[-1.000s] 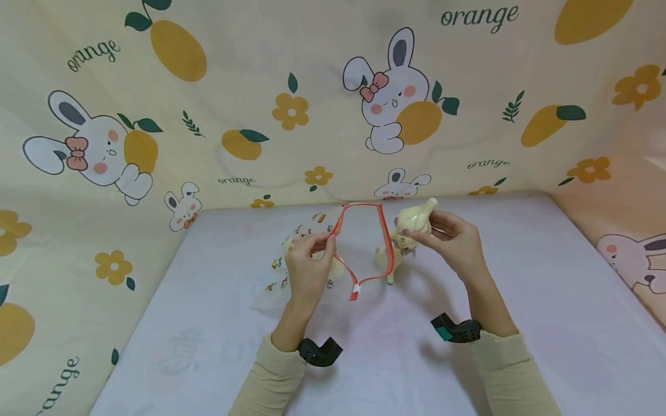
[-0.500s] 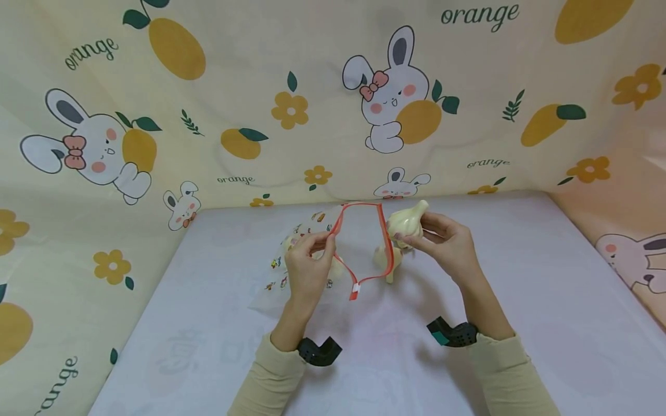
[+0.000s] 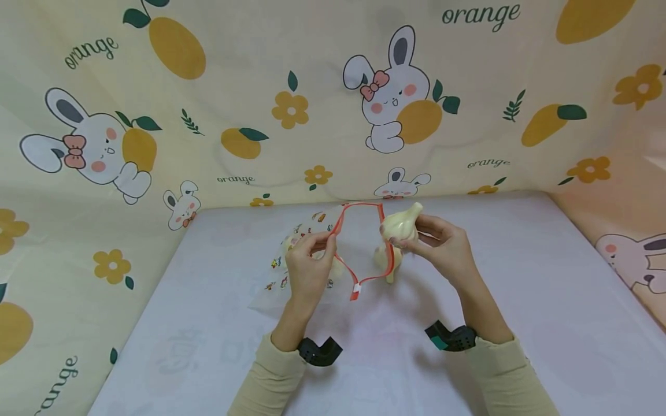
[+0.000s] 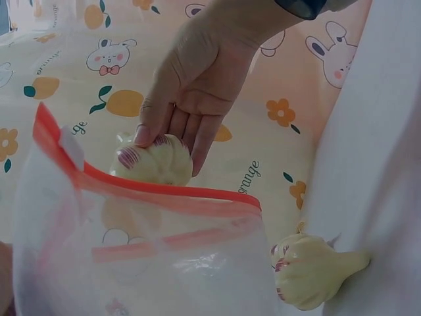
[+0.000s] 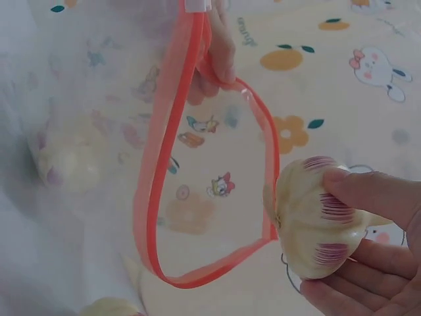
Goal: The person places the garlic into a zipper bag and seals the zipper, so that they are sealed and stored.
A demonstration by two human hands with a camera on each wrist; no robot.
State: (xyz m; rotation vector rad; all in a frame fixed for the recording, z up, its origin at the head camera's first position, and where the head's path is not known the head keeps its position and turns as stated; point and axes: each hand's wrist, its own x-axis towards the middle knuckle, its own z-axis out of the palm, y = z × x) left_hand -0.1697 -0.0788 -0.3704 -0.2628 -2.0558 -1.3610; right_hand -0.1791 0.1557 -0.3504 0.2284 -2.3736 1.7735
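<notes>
My left hand (image 3: pixel 308 266) pinches the red zip edge of a clear, cartoon-printed zip bag (image 3: pixel 388 260), whose mouth gapes toward the right. Between the thumb and fingers of my right hand (image 3: pixel 448 247) is a cream garlic bulb (image 3: pixel 402 224) with purple streaks. That bulb is right at the bag's red rim; in the right wrist view its near side overlaps the edge. Another pale garlic bulb (image 5: pixel 75 158) shows blurred through the bag film. Behind the rim, a further garlic bulb (image 4: pixel 316 270) lies on the table, partly covered by the bag in the head view.
A white-covered table (image 3: pixel 208 346) spreads under both hands. Cloth (image 3: pixel 322 69) printed with rabbits and oranges rises at the back and sides. Black wrist cameras (image 3: pixel 319 351) sit on both wrists.
My right hand has moved left with the garlic bulb, bringing it from beside the bag to its red rim. The left hand and bag stay about where they were.
</notes>
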